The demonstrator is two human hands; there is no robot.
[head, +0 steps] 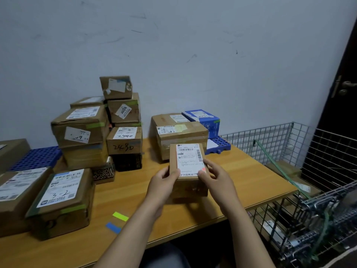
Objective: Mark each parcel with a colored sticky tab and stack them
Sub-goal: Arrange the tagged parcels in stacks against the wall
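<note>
At desk (pixel 241 180) | left grip (pixel 164 182), right grip (pixel 216 176) hold parcel (pixel 188 163) | taped box (pixel 181 140) behind

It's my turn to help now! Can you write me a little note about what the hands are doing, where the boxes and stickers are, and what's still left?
Left hand grips the small parcel on its left side. Right hand grips its right side, thumb by a pink tab on the label.
Green tab and blue tab lie loose on the table near the front.
Done: several stacked parcels by the wall show green tabs.
To do: put this parcel on a stack, then check the others for tabs.
</note>
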